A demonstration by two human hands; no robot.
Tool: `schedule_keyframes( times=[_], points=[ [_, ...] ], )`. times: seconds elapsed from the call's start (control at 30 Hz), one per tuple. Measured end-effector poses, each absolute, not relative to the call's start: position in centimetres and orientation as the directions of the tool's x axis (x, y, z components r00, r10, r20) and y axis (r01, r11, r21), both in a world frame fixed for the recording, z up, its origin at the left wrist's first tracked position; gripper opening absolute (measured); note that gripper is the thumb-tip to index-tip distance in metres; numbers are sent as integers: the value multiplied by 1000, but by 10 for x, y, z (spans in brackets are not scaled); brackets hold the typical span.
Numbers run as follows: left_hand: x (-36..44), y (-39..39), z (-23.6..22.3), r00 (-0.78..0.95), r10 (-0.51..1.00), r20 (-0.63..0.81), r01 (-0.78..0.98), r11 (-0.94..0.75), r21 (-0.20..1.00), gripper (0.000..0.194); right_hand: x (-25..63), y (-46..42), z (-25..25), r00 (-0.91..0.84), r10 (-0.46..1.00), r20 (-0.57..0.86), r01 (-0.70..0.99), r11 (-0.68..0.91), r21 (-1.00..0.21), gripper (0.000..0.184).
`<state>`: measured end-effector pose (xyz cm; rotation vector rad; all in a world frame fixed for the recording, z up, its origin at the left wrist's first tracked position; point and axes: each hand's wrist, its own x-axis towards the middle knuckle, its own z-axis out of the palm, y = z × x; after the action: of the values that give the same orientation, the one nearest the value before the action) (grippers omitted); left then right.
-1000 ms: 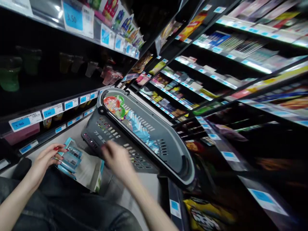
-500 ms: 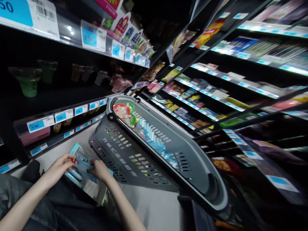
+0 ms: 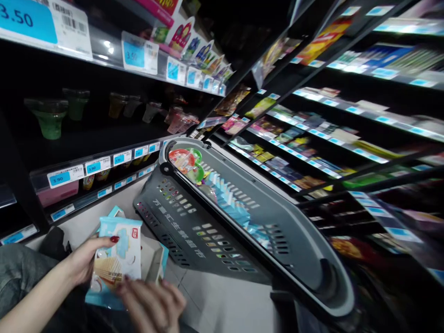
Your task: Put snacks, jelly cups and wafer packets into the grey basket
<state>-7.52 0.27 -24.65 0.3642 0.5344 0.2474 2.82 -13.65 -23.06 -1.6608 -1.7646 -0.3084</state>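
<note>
My left hand (image 3: 85, 261) grips a light blue snack packet (image 3: 116, 259) with a wafer picture, holding it upright by its left edge. My right hand (image 3: 152, 305) is just below the packet, its fingertips touching the lower edge, the fingers curled and slightly blurred. Behind the packet stands an open white carton (image 3: 152, 261). To the right sits a grey shopping basket (image 3: 194, 231) on the floor, with several more blue packets (image 3: 229, 203) and jelly cups (image 3: 185, 162) inside.
Dark shop shelves rise on the left with jelly cups (image 3: 50, 120) and blue price tags (image 3: 65, 176). Shelves of packaged snacks (image 3: 277, 162) run along the right. Pale floor (image 3: 225, 300) shows between them. My jeans-clad knee (image 3: 17, 273) is at the bottom left.
The packet has been lifted out of the carton and turned face up. My right hand dropped from the carton to below the packet. The camera view tilted slightly.
</note>
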Motion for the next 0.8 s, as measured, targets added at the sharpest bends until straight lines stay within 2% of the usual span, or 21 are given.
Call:
schedule_keyframes(
  times=[0.07,0.13,0.23,0.3,0.37,0.43,0.53,0.6,0.67,0.8],
  points=[
    [-78,5,-242,787,382,-484,-137,873,467,21,53,-123,-210,263,848,460,835,39,-550,33],
    [-80,5,-240,782,372,-499,-83,857,508,22,72,-107,-197,383,904,190,635,-108,-765,39],
    [-81,5,-240,784,317,-534,27,841,540,25,82,-87,-200,288,942,-173,389,-280,-878,31],
    [-80,4,-241,785,311,-536,60,822,566,26,81,-82,-215,244,926,-288,244,-347,-906,28],
    [-77,3,-243,791,331,-515,61,794,605,26,81,-83,-236,293,902,-316,68,-350,-934,33],
    [-73,2,-245,779,386,-495,16,776,631,24,84,-85,-255,391,874,-289,-116,-265,-957,38],
    [-65,1,-247,691,551,-468,-248,788,563,17,88,-86,-274,415,868,-271,-309,-146,-940,45],
    [-59,3,-247,616,661,-430,-488,748,450,16,85,-85,-278,309,911,-274,-342,-163,-926,43],
    [-55,3,-246,566,725,-393,-639,687,346,22,77,-82,-276,258,934,-247,-336,-153,-930,37],
    [-49,-5,-245,544,748,-380,-705,653,276,40,65,-81,-266,408,904,-126,-220,-36,-975,26]
  ],
)
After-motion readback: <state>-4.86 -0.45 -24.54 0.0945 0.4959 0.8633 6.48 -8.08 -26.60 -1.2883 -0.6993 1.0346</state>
